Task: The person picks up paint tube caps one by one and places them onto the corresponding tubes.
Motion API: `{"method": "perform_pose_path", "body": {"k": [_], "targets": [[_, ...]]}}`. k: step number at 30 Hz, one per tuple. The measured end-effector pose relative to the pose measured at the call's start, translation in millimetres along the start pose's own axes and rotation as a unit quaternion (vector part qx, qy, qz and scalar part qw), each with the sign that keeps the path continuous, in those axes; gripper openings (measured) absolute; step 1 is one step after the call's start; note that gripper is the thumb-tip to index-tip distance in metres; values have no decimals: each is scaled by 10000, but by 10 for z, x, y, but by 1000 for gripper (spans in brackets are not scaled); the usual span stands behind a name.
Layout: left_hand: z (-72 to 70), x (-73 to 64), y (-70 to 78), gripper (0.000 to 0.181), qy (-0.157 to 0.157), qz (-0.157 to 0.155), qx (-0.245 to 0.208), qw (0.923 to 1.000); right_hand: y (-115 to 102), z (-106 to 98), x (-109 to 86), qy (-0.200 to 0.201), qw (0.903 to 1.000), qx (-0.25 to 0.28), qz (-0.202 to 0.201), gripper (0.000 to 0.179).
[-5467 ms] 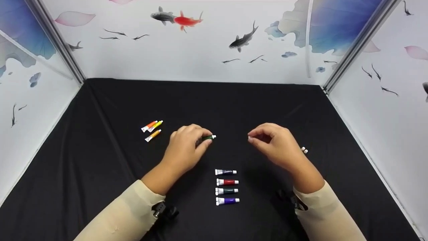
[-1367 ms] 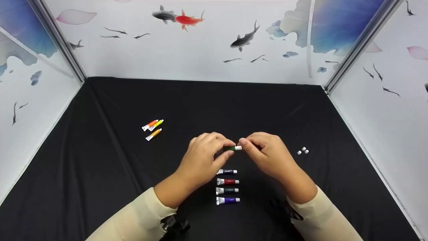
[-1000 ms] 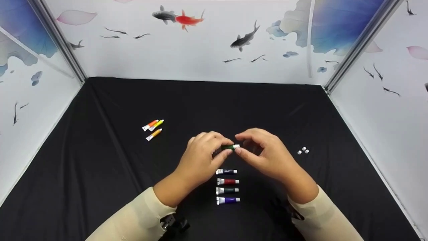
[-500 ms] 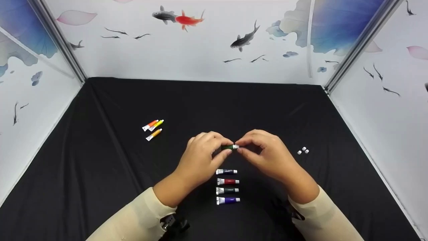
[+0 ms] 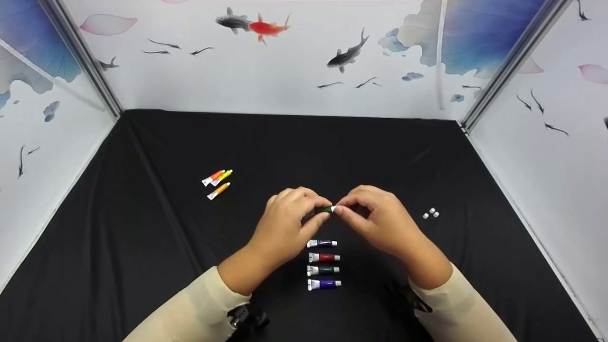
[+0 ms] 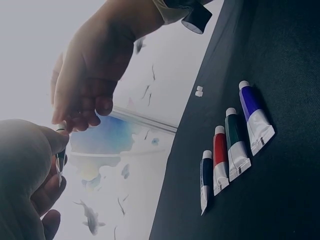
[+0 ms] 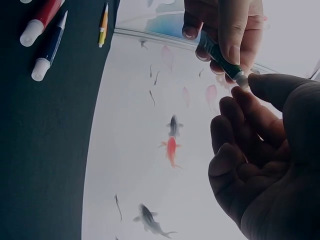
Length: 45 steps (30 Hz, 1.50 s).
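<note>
My left hand (image 5: 287, 223) pinches a small green paint tube (image 5: 324, 209) between thumb and fingers, above the black cloth. Its white cap (image 7: 242, 81) points toward my right hand (image 5: 387, 221), whose thumb and forefinger pinch it. In the right wrist view the tube slants down to those fingertips, its back end tucked behind the left fingers. Nearer me, several capped tubes lie in a row: a dark blue tube (image 5: 321, 243), a red tube (image 5: 325, 258), a dark green tube (image 5: 324, 270) and a purple tube (image 5: 325, 284).
Left of my hands lie an orange tube (image 5: 213, 177), a yellow tube (image 5: 223, 177) and an ochre tube (image 5: 219, 191). Three small white caps (image 5: 432, 210) sit on the right of the black cloth (image 5: 285, 147). Painted white panels (image 5: 294, 85) enclose the table's back and sides.
Both hands were apart at first; they came together at the tube. The right fingers then spread and pinched the cap again. Three loose caps show where two did, partly behind my hand.
</note>
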State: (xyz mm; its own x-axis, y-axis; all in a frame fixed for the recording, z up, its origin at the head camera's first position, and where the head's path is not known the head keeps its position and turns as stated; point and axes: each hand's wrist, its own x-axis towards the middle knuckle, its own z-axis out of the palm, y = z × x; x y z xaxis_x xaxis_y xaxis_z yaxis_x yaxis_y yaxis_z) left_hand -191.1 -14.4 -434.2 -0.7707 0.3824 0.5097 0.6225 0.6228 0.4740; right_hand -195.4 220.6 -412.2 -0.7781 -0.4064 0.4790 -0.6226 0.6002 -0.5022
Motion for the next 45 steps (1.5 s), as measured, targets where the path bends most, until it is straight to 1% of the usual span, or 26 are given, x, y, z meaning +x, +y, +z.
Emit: {"method": "perform_pose_path", "body": {"k": [3, 13, 18, 21, 24, 27, 28, 33, 35, 40, 45], "targets": [[1, 1, 4, 18, 5, 8, -9, 10000, -5, -1, 3, -6, 10000, -21, 60, 5], [16, -1, 12, 18, 37, 61, -17, 10000, -6, 7, 4, 2, 9999, -93, 82, 17], [13, -1, 17, 18, 18, 28, -15, 10000, 7, 9, 2, 38, 9999, -95, 58, 19], [10, -2, 21, 18, 5, -8, -5, 10000, 20, 6, -1, 67, 9998, -191, 68, 20], [12, -4, 20, 18, -2, -26, -12, 10000, 30, -7, -7, 127, 9996, -221, 122, 16], [11, -4, 18, 18, 2, -27, -10, 10000, 28, -26, -12, 185, 9997, -82, 114, 8], [9, -3, 18, 18, 4, -21, -7, 10000, 26, -31, -13, 190, 9998, -7, 83, 10], [1, 3, 19, 18, 41, 13, -1, 10000, 12, -43, -11, 127, 9993, 192, -305, 36], [3, 5, 14, 18, 54, 25, -1, 10000, 15, -40, -7, 117, 9986, 171, -479, 39], [14, 3, 2, 19, 67, 30, 14, 10000, 28, -25, 4, 174, 9971, 124, -736, 29], [23, -4, -1, 18, 54, 14, -7, 10000, 32, -8, 3, 198, 9974, 116, -686, 18]]}}
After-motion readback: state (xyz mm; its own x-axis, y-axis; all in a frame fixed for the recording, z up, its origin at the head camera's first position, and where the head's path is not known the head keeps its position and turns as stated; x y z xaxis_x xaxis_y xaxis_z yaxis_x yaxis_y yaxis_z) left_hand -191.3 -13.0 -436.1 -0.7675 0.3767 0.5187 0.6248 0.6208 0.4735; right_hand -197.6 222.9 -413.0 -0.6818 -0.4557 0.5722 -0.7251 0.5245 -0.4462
